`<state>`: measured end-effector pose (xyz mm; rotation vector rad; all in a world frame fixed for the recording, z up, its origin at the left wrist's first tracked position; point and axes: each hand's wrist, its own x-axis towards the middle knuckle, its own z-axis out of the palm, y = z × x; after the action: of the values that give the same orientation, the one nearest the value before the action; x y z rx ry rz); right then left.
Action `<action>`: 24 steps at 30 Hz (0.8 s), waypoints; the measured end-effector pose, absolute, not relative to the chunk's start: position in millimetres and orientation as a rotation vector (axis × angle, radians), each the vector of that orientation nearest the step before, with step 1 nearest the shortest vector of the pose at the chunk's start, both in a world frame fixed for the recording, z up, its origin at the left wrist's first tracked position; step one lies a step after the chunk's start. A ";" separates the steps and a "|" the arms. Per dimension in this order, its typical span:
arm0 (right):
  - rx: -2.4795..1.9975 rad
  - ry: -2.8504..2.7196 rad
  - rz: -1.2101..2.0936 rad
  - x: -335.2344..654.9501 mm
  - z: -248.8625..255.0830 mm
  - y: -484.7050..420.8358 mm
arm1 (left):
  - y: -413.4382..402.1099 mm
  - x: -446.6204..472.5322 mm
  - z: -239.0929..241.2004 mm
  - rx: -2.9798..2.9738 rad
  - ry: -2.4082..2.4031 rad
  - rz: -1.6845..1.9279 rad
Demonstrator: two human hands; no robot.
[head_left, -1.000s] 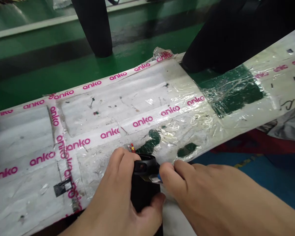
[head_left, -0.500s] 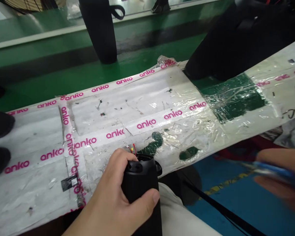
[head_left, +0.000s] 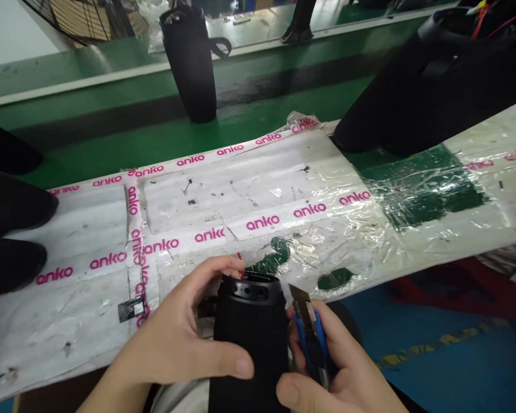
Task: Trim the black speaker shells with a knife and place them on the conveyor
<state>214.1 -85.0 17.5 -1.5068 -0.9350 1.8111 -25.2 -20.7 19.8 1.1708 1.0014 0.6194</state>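
Observation:
A black cylindrical speaker body [head_left: 248,338] stands upright at the near edge of the bench, with red wires poking from its open top. My left hand [head_left: 178,344] wraps round its left side, thumb across the front. My right hand [head_left: 335,373] is closed on a blue utility knife [head_left: 308,335]. The blade points up beside the cylinder's upper right rim.
The white work surface [head_left: 90,229] is covered with film and pink "anko" tape. Another black cylinder [head_left: 191,63] stands on the green conveyor behind. A large dark tilted piece [head_left: 430,86] rests at right. Dark objects [head_left: 8,229] sit at the left edge.
My right hand swung away to the right, then came back to the cylinder holding the blue knife blade up. The left hand kept its grip on the cylinder.

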 end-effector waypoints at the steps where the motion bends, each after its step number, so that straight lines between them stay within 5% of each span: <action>1: -1.492 -0.840 1.826 214.2 14.5 -84.6 | -21.8 -17.9 18.3 1.215 1.040 0.670; 16: -1.489 -0.536 1.842 242.0 0.4 -92.8 | -32.3 36.1 -11.2 1.469 0.862 0.996; 24: -1.370 -0.598 1.952 221.5 -6.2 -94.1 | -40.5 37.6 36.3 1.334 1.238 0.876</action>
<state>221.5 -94.1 -6.2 -1.3696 -0.5976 1.9515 37.6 -40.5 36.3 1.3344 1.2382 0.8758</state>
